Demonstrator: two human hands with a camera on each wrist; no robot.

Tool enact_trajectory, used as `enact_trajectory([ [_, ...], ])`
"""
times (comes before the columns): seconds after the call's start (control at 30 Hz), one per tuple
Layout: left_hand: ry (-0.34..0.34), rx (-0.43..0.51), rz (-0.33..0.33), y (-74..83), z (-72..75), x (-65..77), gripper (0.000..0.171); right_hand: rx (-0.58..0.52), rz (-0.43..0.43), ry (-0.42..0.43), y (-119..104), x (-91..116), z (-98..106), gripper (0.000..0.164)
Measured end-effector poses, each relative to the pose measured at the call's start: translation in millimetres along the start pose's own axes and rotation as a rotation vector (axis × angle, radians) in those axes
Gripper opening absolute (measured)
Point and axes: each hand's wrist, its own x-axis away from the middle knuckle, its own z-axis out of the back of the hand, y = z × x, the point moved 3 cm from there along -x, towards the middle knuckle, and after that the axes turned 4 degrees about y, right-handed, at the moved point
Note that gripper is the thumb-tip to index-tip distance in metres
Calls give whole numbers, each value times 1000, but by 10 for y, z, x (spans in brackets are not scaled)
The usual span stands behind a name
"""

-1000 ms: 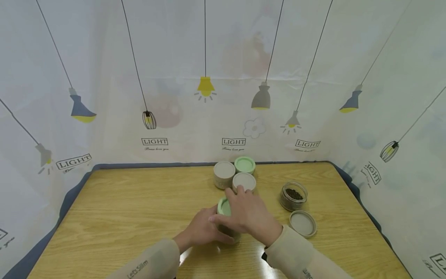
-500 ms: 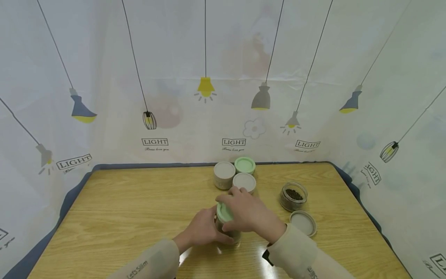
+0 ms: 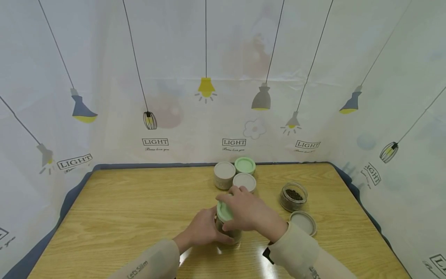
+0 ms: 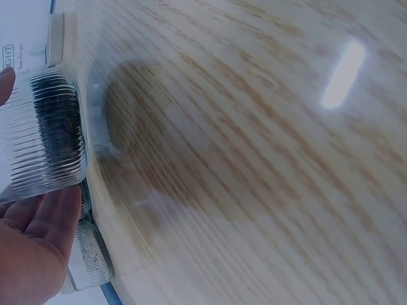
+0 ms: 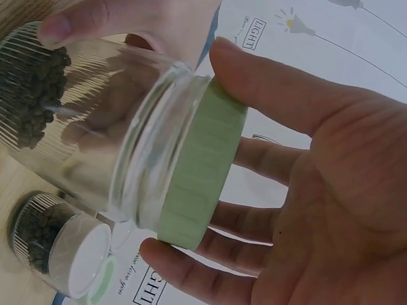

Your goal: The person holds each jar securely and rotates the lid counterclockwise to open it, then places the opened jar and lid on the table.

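A ribbed glass jar point(image 3: 232, 233) with dark beans in its bottom stands near the middle of the table. My left hand point(image 3: 202, 228) grips its side, thumb towards me; in the left wrist view that hand's fingers point(image 4: 54, 225) curve round the glass. On the jar's mouth sits a green lid point(image 5: 202, 165), and some of the glass neck shows below it in the right wrist view. My right hand point(image 3: 249, 211) holds this lid by its rim, thumb on one side and fingers on the other.
Behind the hands stand two jars with pale grey lids point(image 3: 224, 170) point(image 3: 244, 180) and one green-lidded jar point(image 3: 245, 164). At the right are an uncovered jar of dark beans point(image 3: 293, 197) and a loose grey lid point(image 3: 303, 223). A printed curtain point(image 3: 188, 128) hangs behind the table.
Over the last second my right hand has turned on the green lid: its fingers swung left and its thumb came round to the near right. My left hand has kept its place on the jar.
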Motion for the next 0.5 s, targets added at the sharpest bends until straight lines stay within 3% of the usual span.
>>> enact_trajectory([
  [0.5, -6, 16, -6, 33, 12, 12, 78, -26, -14, 16, -42, 68, 196, 73],
])
